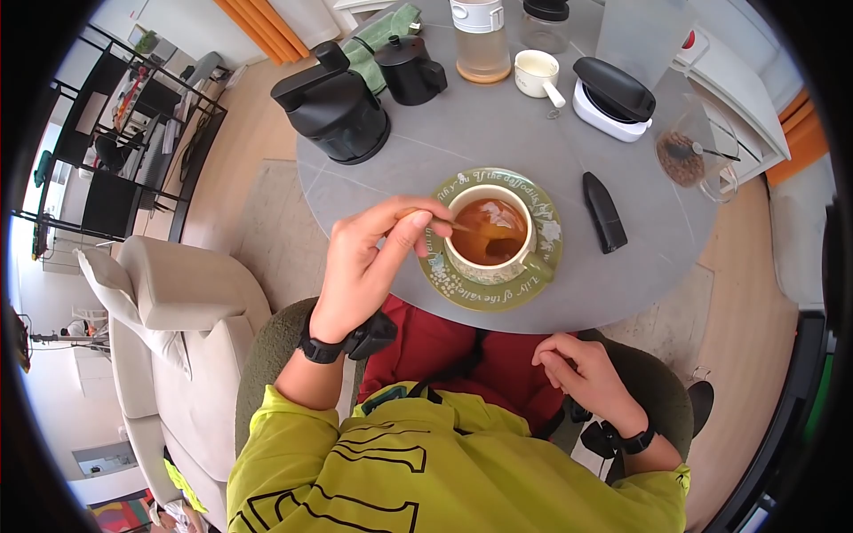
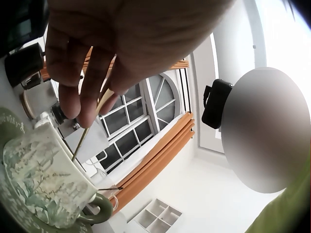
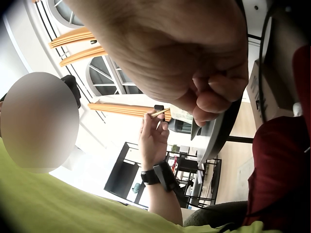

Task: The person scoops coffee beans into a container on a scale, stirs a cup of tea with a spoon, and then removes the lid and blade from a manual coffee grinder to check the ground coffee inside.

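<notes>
A floral cup (image 1: 490, 233) of reddish-brown liquid stands on a green lettered saucer (image 1: 487, 300). My left hand (image 1: 371, 258) pinches a thin gold-coloured stick or spoon handle (image 2: 86, 141) over the cup's left side; its far end dips inside the rim, where the tip is hidden. In the left wrist view the left hand (image 2: 112, 53) is above the cup (image 2: 46, 177). My right hand (image 1: 591, 377) hangs over the lap below the table edge, fingers loosely curled around nothing; the right wrist view shows the same hand (image 3: 180, 58) close up.
A black kettle (image 1: 333, 111), a black pot (image 1: 410, 71), a green cloth (image 1: 378, 44) and a glass bottle (image 1: 482, 53) stand at the table's back. A small white cup (image 1: 536, 73), an open white case (image 1: 609, 111), a jug (image 1: 684, 151) and a black device (image 1: 604, 213) are further right.
</notes>
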Available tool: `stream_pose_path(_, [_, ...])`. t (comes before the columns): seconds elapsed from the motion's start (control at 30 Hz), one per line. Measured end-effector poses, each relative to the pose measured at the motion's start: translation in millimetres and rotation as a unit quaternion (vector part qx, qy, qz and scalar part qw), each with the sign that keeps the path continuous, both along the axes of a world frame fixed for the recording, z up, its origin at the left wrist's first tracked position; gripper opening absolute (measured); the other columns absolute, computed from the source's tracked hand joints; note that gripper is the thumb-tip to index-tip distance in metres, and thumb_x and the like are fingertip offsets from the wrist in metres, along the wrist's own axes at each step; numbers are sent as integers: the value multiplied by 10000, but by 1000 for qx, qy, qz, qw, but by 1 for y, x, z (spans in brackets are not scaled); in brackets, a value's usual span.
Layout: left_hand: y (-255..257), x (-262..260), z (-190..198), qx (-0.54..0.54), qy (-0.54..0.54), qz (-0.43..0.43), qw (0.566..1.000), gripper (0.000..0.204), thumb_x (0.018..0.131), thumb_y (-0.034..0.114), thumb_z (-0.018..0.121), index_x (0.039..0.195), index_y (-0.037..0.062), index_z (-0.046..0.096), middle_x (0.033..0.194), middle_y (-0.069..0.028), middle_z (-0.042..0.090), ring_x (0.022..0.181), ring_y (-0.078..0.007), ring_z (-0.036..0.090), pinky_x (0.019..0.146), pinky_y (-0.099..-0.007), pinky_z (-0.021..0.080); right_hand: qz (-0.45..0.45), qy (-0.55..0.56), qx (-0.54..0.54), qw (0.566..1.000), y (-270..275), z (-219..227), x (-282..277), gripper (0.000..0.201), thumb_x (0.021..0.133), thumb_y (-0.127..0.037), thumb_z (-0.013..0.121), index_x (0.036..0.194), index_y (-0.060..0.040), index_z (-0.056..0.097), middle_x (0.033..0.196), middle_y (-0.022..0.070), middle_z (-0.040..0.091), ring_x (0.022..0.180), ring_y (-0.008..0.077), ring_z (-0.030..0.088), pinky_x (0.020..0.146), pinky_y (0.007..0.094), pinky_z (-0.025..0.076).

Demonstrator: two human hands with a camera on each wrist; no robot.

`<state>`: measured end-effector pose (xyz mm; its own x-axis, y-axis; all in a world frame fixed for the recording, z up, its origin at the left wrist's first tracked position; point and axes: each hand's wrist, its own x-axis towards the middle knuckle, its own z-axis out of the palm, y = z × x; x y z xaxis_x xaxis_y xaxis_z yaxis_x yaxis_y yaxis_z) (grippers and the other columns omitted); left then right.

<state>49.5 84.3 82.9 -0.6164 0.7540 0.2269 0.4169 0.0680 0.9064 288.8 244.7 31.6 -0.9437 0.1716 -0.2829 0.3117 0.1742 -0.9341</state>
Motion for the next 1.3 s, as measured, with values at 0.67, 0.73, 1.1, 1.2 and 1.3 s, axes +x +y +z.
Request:
stream_pose_path(0.67, [2,-2,1,-8,34,25,999,172,953,79,518,1012,3,661,844,-64,706,631,-98,576,609,-235,479,2,2,3,1000,0,-2,1,111,954,-86,512,899,-36,595,570,-3,492,505,61,476,481,220,388])
stream_pose_path(0.73, [4,-1,0,-6,65,40,997,167,949,72,522,1011,2,661,839,-66,703,630,-102,578,608,-236,481,0,4,2,1000,0,-2,1,109,953,-86,513,899,-37,595,569,-2,492,502,61,475,479,222,387])
stream_pose_path(1.1, [-10,-5,6,-25,130,71,989,159,945,73,532,985,-11,660,803,-64,687,637,-102,583,599,-235,479,-2,6,3,1000,0,-2,1,112,952,-88,515,896,-39,599,565,2,494,497,65,476,477,227,385])
stream_pose_path(1.2, [-8,-3,4,-25,59,36,997,173,954,83,521,987,-10,663,812,-60,695,645,-93,582,611,-225,478,0,7,3,1000,0,-2,0,108,949,-85,517,897,-39,600,568,4,497,499,67,479,478,228,385])
stream_pose_path(1.3, [-1,1,1,-13,11,16,1000,183,960,88,514,991,-7,667,835,-61,701,648,-91,581,620,-224,478,1,5,3,1000,0,0,0,105,946,-82,519,898,-38,601,572,7,500,501,70,482,482,230,386])
